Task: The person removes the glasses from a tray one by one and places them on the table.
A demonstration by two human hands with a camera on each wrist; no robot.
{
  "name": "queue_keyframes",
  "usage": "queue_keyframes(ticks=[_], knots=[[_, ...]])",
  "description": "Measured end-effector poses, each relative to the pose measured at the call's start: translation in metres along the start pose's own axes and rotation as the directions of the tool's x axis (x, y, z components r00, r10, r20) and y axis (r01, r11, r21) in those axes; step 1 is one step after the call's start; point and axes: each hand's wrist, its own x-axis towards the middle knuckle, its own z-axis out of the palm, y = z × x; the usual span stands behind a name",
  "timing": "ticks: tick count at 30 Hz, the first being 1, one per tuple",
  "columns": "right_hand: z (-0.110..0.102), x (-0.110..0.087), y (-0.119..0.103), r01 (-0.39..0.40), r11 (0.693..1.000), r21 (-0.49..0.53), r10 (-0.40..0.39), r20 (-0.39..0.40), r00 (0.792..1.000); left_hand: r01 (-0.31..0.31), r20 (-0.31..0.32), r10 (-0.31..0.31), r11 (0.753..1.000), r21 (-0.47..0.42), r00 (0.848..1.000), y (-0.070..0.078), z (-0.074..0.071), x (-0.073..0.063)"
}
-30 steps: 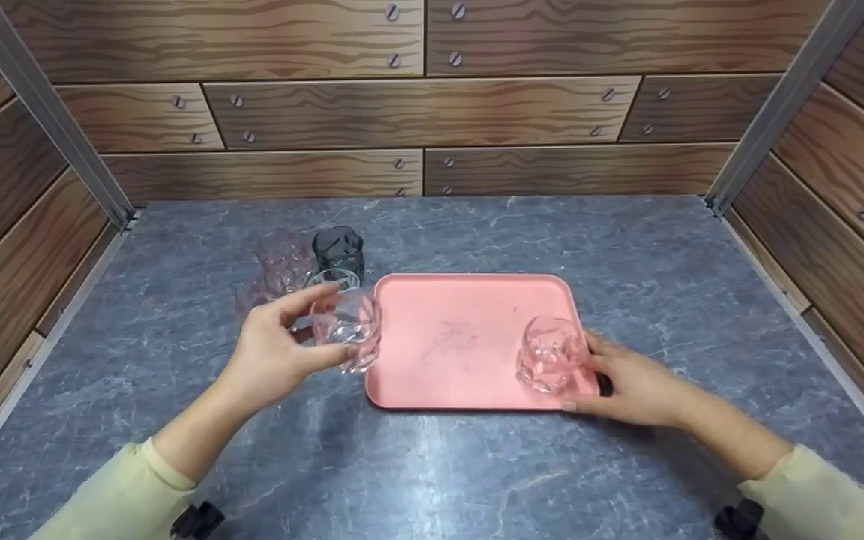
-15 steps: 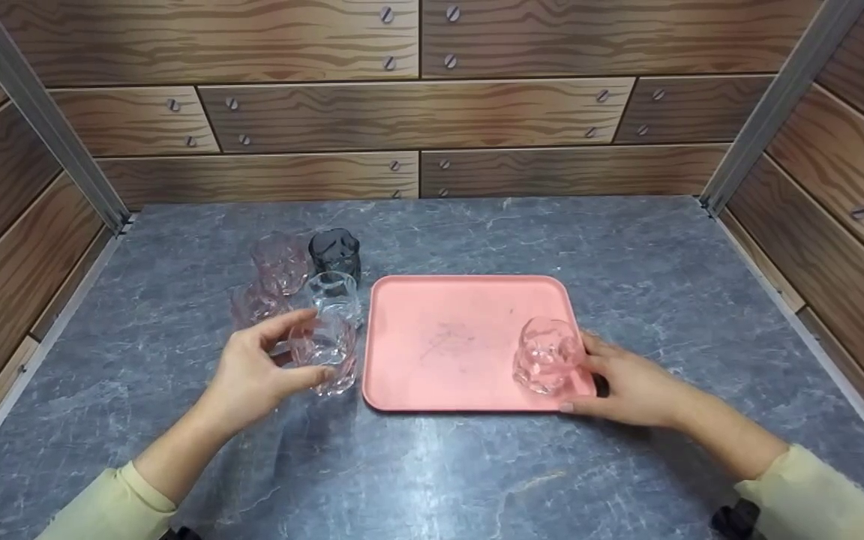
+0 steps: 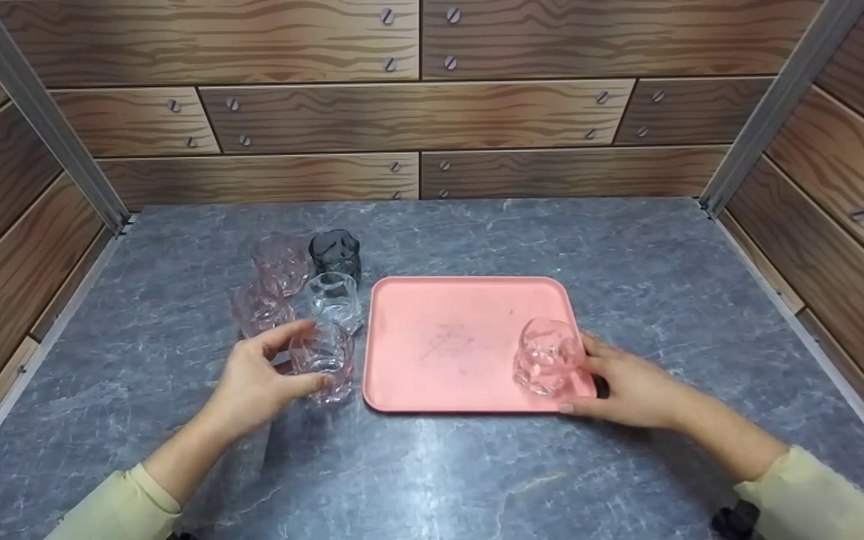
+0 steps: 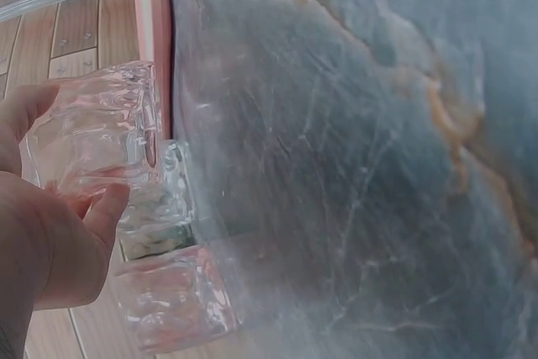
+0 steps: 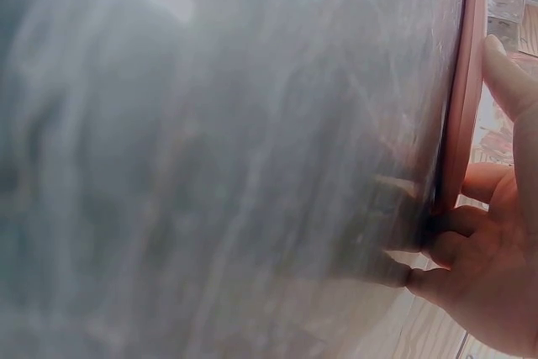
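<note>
My left hand (image 3: 259, 375) holds a clear faceted glass (image 3: 334, 360) between thumb and fingers, low over the table just left of the pink tray (image 3: 439, 281). The left wrist view has this glass (image 4: 105, 124) upright, its base close to the tabletop. My right hand (image 3: 634, 382) grips the tray at its right side near the front corner, thumb over the rim; in the right wrist view, fingers (image 5: 454, 233) curl at the tray's edge. A clear glass, tinted pink by the tray, (image 3: 544, 356) stands on the tray beside that hand.
Behind the left hand stand another clear glass (image 3: 334, 300), a dark grey glass (image 3: 336, 253) and two pale pink glasses, one farther back (image 3: 280, 262) and one nearer (image 3: 258, 309). Wood-patterned walls (image 3: 417, 112) enclose the grey marbled table (image 3: 447, 480).
My left hand has carried its glass left and toward me, from beside the tray's left edge down to the table. The right hand keeps its hold on the tray.
</note>
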Motion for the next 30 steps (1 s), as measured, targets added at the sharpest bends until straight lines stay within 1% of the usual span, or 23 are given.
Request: queue_keyframes(ticks=[8, 16, 30], knots=[[0.001, 0.001, 0.001, 0.027, 1.0, -0.009, -0.027, -0.008, 1.0, 0.013, 0.004, -0.013, 1.0, -0.005, 1.0, -0.005, 0.002, 0.0], [0.001, 0.001, 0.0, 0.021, 1.0, -0.012, -0.021, -0.005, 1.0, 0.015, 0.001, -0.015, 1.0, -0.008, 1.0, -0.009, 0.004, 0.0], [0.001, 0.001, 0.0, 0.019, 1.0, -0.014, -0.019, -0.009, 1.0, 0.007, 0.012, -0.007, 1.0, -0.029, 1.0, -0.015, 0.004, 0.0]])
